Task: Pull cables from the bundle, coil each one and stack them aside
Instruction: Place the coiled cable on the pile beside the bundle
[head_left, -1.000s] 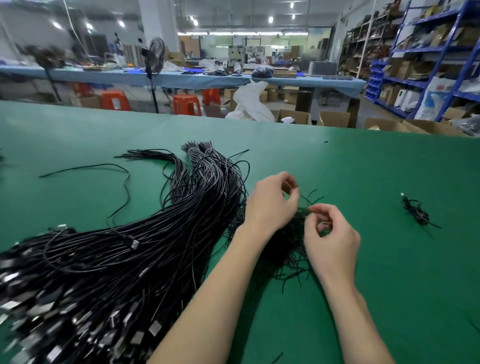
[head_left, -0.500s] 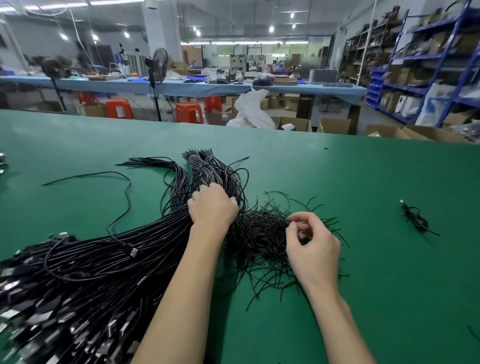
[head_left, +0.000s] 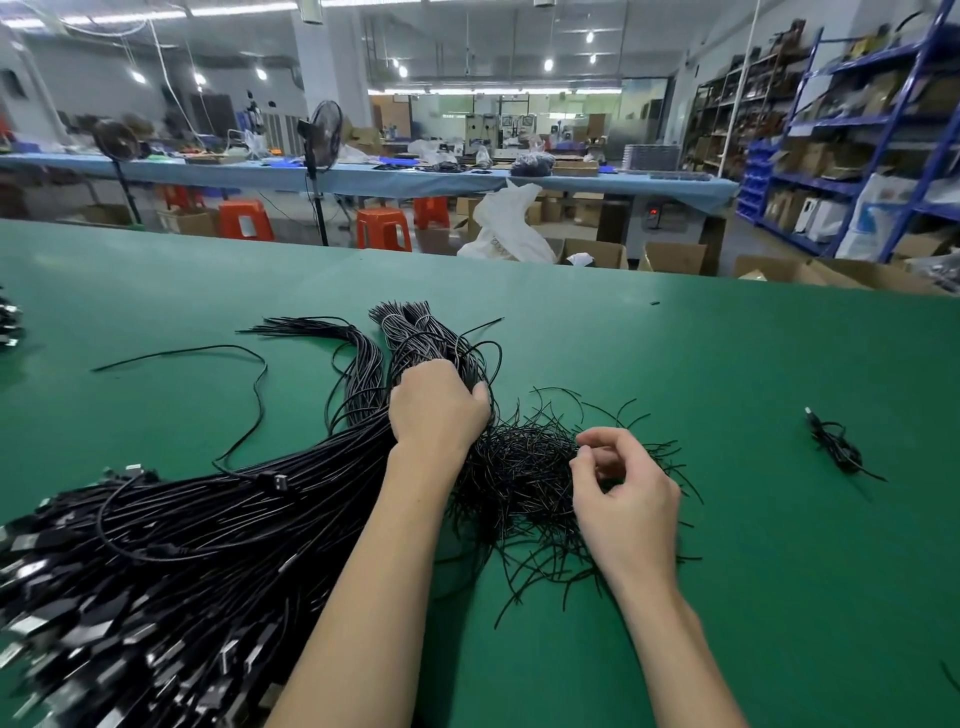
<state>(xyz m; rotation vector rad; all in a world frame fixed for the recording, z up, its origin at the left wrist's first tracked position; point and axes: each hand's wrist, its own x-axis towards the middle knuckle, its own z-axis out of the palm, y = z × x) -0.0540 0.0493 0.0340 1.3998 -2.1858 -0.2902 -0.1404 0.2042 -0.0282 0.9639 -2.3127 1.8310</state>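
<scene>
Green table (head_left: 727, 597) has lots of bare room on the right. Left hand (head_left: 439, 405) grips the cable bundle (head_left: 218, 519) near the middle. Right hand (head_left: 623, 499) pinches thin ties (head_left: 519, 467). One coiled cable (head_left: 836, 447) lies far right.

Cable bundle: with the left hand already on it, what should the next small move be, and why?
Probably draw one cable out of the cable bundle. The left hand grips the strands near their far end, while the right hand hovers with curled fingers over the pile of short ties. Only one coiled cable lies aside.
</scene>
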